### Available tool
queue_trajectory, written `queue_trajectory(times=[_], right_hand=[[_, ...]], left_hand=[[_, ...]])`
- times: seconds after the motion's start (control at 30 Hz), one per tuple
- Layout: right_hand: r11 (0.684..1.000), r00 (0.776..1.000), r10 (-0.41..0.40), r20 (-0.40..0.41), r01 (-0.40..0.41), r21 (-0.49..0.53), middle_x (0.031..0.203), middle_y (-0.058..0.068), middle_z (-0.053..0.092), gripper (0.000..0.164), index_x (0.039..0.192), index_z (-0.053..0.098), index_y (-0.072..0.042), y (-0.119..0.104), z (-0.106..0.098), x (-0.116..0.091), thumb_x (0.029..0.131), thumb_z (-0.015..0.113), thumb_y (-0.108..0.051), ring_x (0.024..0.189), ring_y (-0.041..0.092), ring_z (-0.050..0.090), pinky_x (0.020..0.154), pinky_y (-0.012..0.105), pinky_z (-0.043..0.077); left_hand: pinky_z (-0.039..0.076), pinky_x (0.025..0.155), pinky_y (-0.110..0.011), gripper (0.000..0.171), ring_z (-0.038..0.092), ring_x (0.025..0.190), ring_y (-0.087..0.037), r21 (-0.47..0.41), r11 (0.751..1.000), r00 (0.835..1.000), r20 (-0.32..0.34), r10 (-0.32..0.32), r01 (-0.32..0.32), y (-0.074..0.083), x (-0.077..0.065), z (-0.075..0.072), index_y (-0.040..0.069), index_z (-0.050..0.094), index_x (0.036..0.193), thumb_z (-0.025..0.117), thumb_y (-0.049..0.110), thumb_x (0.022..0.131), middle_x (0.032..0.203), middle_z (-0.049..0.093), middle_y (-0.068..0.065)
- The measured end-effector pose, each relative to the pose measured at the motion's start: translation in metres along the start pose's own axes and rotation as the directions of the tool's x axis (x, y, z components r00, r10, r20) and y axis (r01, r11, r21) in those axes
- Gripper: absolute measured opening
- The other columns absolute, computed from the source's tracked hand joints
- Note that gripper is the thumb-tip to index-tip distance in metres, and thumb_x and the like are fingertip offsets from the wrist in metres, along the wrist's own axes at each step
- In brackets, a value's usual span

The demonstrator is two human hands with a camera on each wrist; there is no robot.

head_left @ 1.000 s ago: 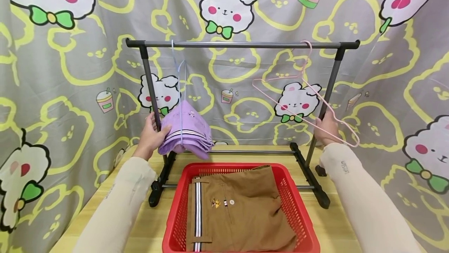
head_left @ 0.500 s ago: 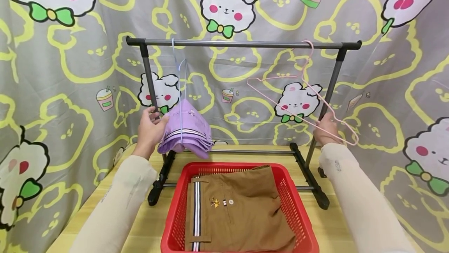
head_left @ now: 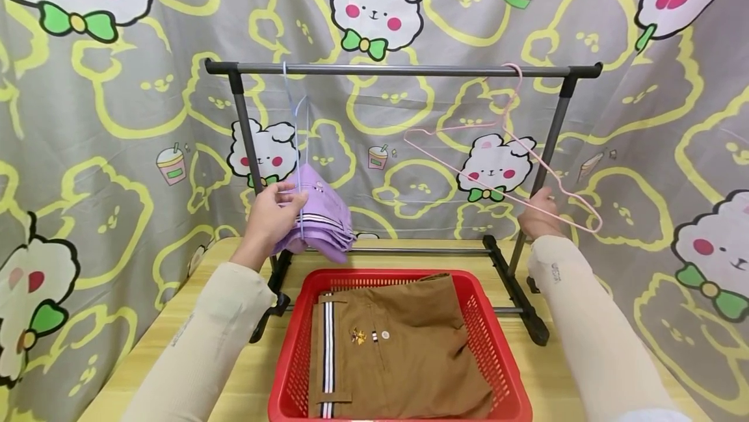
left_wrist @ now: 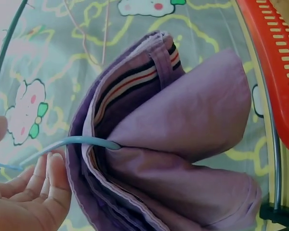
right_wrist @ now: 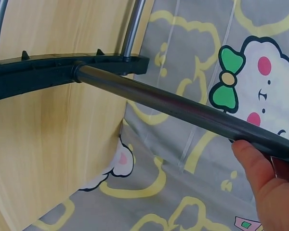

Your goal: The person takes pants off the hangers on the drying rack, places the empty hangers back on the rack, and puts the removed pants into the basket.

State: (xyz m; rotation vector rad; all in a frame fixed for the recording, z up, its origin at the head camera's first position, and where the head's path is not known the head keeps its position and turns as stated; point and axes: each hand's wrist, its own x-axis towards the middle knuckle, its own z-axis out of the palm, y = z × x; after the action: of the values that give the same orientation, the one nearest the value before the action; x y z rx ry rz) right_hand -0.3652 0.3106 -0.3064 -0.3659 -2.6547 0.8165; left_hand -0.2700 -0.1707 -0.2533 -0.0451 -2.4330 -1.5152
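Folded purple trousers (head_left: 322,214) with a striped waistband hang over a light blue hanger (left_wrist: 94,141) on the rack's left side. My left hand (head_left: 272,217) is beside them, fingers loosely bent and thumb apart; in the left wrist view its fingertips (left_wrist: 58,166) are right at the trousers' edge, under the hanger wire. With my right hand (head_left: 541,216) I hold the rack's right post (right_wrist: 173,107), thumb against the tube and fingers partly hidden behind it. A bare pink hanger (head_left: 519,80) hangs from the bar just above that hand, its lower wire crossing in front.
The grey clothes rack (head_left: 380,70) stands on a wooden table (head_left: 175,350) with black feet. In front, a red basket (head_left: 386,274) holds folded brown trousers (head_left: 409,344) with a striped waistband. A patterned grey curtain (head_left: 398,110) surrounds the back and sides.
My left hand has moved from the left post area rightward onto the near side of the purple trousers. My right hand stays at the right post. The pink hanger has turned slightly.
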Motion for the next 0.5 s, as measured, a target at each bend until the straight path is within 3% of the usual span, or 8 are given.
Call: queue_trajectory(times=[0.13, 0.23, 0.4, 0.5], right_hand=[[1.0, 1.0, 0.004, 0.026, -0.004, 0.002, 0.114, 0.046, 0.044, 0.068, 0.135, 0.013, 0.014, 0.0004, -0.0009, 0.0018, 0.081, 0.052, 0.004, 0.106, 0.057, 0.049, 0.091, 0.059, 0.042], [1.0, 0.999, 0.001, 0.04, -0.001, 0.006, 0.114, 0.045, 0.044, 0.069, 0.136, 0.012, 0.014, 0.0007, -0.0011, 0.0023, 0.08, 0.051, 0.004, 0.106, 0.056, 0.049, 0.09, 0.059, 0.043], [1.0, 0.999, -0.001, 0.049, 0.001, 0.005, 0.114, 0.045, 0.043, 0.072, 0.137, 0.009, 0.015, 0.0022, -0.0014, 0.0016, 0.079, 0.051, 0.005, 0.106, 0.057, 0.048, 0.09, 0.059, 0.043], [1.0, 0.999, -0.006, 0.043, 0.006, 0.005, 0.113, 0.045, 0.043, 0.071, 0.137, 0.01, 0.015, 0.0037, -0.0011, 0.0005, 0.079, 0.051, 0.005, 0.105, 0.057, 0.048, 0.09, 0.06, 0.043]], left_hand=[[0.043, 0.098, -0.046, 0.059, 0.054, 0.117, -0.035, 0.118, 0.993, 0.997, 0.071, -0.017, 0.009, 0.0, -0.0008, 0.0011, 0.0, 0.043, 0.142, 0.057, 0.035, 0.097, 0.131, 0.055, -0.021], [0.04, 0.1, -0.049, 0.057, 0.052, 0.119, -0.037, 0.236, 0.972, 0.996, 0.094, -0.01, -0.013, -0.0002, -0.0017, 0.0019, -0.003, 0.049, 0.136, 0.056, 0.038, 0.097, 0.128, 0.056, -0.023], [0.045, 0.084, -0.047, 0.036, 0.056, 0.098, -0.036, 0.324, 0.944, 0.998, 0.034, 0.046, -0.055, -0.0008, -0.0028, 0.0066, -0.002, 0.06, 0.102, 0.054, 0.034, 0.098, 0.104, 0.061, -0.02], [0.045, 0.081, -0.048, 0.034, 0.057, 0.093, -0.037, 0.358, 0.931, 0.996, -0.029, 0.087, -0.07, -0.001, -0.0032, 0.0099, -0.001, 0.059, 0.095, 0.049, 0.031, 0.1, 0.098, 0.061, -0.02]])
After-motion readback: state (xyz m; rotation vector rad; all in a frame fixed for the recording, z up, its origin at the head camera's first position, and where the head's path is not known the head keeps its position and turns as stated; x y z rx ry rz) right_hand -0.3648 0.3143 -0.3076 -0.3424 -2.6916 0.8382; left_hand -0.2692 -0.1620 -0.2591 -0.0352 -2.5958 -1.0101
